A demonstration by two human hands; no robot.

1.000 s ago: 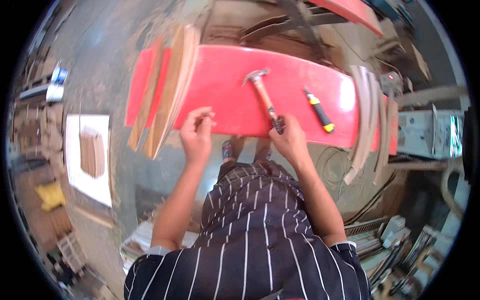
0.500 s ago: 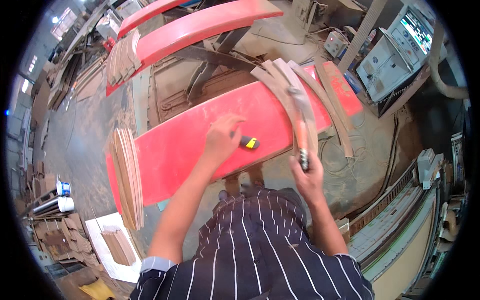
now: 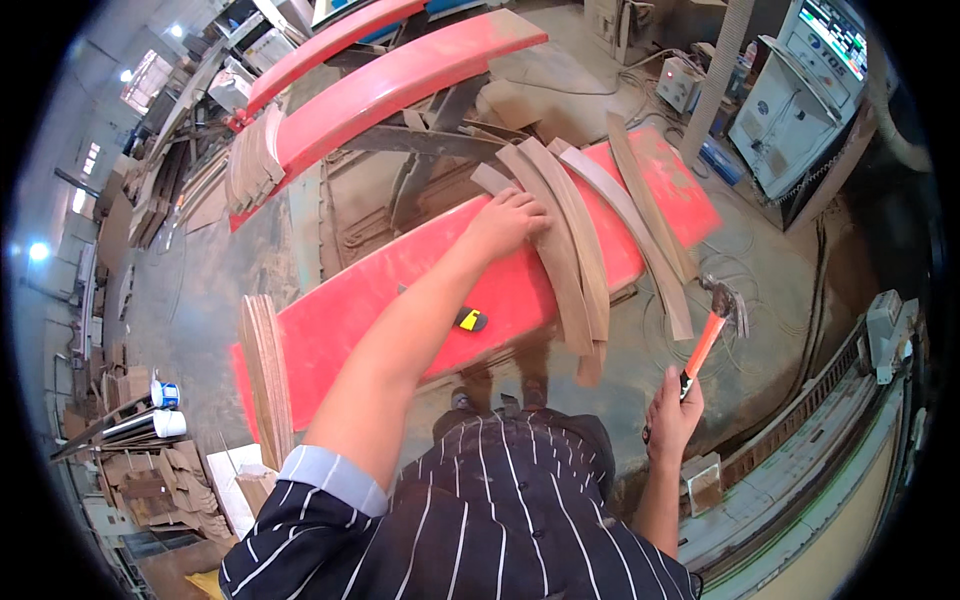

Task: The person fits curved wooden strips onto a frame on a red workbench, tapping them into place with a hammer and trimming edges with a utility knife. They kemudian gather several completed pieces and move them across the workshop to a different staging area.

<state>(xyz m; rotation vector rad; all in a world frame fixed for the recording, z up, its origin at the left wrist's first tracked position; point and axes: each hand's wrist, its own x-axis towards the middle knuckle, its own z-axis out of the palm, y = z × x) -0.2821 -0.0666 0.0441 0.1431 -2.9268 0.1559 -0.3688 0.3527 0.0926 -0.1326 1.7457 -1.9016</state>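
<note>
My left hand [image 3: 512, 222] is closed at the inner edge of several curved wooden strips [image 3: 565, 240], its fingers curled over the nearest one. These strips lie fanned across the right part of a long red curved panel [image 3: 375, 345], and their lower ends overhang its near edge. In my right hand [image 3: 672, 420] is a claw hammer [image 3: 708, 345] with an orange and black handle, held head up to the right of the panel. A tool with a black and yellow handle [image 3: 471, 319] lies on the panel, partly hidden by my left forearm.
A stack of wooden strips [image 3: 264, 370] leans at the panel's left end. Beyond are another red panel [image 3: 400, 95] on a dark support and more curved strips [image 3: 254, 165]. A control cabinet [image 3: 800, 110] stands at far right; a machine rail [image 3: 790, 450] runs at near right.
My left hand has moved away and to the right, onto the curved strips. My right hand has swung the hammer rightward, off the strips. The strips are spread differently.
</note>
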